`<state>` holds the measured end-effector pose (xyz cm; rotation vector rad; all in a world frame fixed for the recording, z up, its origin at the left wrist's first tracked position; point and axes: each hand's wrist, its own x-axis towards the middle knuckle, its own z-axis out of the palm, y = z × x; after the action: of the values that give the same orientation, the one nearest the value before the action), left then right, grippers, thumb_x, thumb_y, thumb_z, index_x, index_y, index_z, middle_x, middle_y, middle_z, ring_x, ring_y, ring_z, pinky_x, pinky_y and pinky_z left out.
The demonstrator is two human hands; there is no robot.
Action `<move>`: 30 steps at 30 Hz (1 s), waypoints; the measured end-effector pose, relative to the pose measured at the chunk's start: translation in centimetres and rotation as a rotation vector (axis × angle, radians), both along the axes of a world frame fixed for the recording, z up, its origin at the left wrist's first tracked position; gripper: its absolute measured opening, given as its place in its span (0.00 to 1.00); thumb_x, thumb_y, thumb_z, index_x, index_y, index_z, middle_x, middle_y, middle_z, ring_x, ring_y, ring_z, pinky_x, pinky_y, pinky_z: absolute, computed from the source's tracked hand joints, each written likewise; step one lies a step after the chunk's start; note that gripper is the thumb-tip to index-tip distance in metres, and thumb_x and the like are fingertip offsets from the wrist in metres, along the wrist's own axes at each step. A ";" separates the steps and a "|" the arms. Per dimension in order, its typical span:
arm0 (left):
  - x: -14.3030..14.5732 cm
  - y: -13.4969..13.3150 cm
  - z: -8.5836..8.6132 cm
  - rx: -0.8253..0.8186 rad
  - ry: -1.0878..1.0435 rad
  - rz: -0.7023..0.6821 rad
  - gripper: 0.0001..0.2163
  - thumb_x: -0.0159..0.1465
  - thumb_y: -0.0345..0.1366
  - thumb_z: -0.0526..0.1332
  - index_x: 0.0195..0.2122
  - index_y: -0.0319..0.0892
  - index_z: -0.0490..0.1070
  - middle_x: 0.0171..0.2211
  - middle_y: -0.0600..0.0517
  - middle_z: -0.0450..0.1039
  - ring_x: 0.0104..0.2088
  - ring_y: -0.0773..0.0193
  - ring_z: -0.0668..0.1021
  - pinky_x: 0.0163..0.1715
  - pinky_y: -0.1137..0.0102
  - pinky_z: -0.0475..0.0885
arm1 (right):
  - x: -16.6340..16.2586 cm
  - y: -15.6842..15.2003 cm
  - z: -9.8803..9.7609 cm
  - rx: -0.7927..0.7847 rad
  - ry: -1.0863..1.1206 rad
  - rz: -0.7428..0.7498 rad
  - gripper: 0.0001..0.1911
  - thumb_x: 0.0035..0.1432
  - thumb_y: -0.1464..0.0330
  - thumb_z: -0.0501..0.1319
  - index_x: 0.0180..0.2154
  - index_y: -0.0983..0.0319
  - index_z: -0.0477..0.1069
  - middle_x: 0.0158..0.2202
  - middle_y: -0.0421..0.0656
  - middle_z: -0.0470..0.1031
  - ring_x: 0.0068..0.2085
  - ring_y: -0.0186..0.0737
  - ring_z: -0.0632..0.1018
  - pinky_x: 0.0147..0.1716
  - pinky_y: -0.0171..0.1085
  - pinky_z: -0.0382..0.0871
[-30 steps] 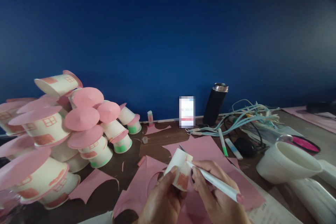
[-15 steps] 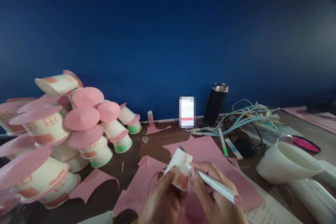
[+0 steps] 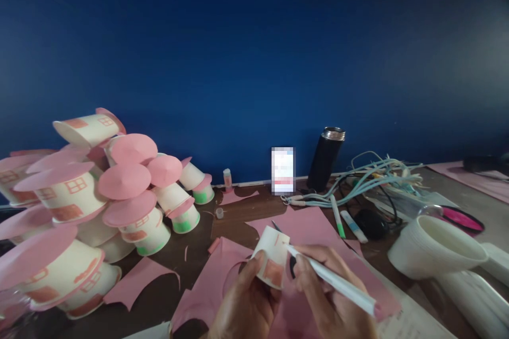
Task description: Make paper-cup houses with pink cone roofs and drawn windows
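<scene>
My left hand [image 3: 246, 302] grips a small white paper cup [image 3: 272, 255] held upside down, with a reddish door drawn on its side. My right hand [image 3: 326, 296] holds a white marker [image 3: 334, 283] with a pink end cap, its tip touching the cup's upper right side. Both hands hover over pink paper sheets [image 3: 314, 228] on the brown table [image 3: 226, 222].
A heap of finished cup houses with pink cone roofs [image 3: 91, 206] fills the left. A black flask [image 3: 326, 159], a glue bottle [image 3: 227, 178], tangled cables [image 3: 369, 177], two markers [image 3: 345, 220], and a stack of white cups [image 3: 433, 246] lie behind and to the right.
The marker's tip shifted slightly down and right along the cup, and the cup tilted a little in my left hand. The view rose very slightly.
</scene>
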<state>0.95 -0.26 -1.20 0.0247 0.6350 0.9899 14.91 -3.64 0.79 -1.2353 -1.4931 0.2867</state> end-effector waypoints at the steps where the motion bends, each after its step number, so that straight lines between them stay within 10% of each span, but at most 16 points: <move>1: 0.0 0.1 0.0 -0.032 -0.002 0.018 0.05 0.62 0.29 0.64 0.38 0.32 0.74 0.31 0.46 0.78 0.28 0.66 0.78 0.26 0.74 0.72 | 0.1 0.0 0.2 0.010 0.050 -0.027 0.06 0.64 0.68 0.59 0.43 0.58 0.71 0.29 0.39 0.76 0.26 0.34 0.79 0.26 0.28 0.75; 24: 0.0 0.0 0.2 -0.061 0.083 -0.032 0.10 0.63 0.33 0.62 0.44 0.34 0.72 0.35 0.44 0.81 0.32 0.61 0.81 0.30 0.69 0.73 | 0.5 0.6 0.1 -0.027 0.141 0.017 0.05 0.64 0.66 0.59 0.42 0.58 0.71 0.27 0.37 0.74 0.22 0.32 0.76 0.22 0.29 0.73; 30: 0.0 0.0 1.5 -0.065 0.053 -0.031 0.16 0.64 0.31 0.61 0.53 0.35 0.68 0.38 0.44 0.81 0.33 0.60 0.82 0.29 0.71 0.74 | 1.1 1.7 0.3 -0.155 0.351 -0.170 0.16 0.62 0.56 0.59 0.45 0.60 0.73 0.28 0.40 0.76 0.26 0.35 0.77 0.25 0.31 0.75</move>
<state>0.97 -0.30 0.26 0.0035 0.7134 0.9403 15.98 -1.93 1.08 -1.3468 -1.0744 0.4855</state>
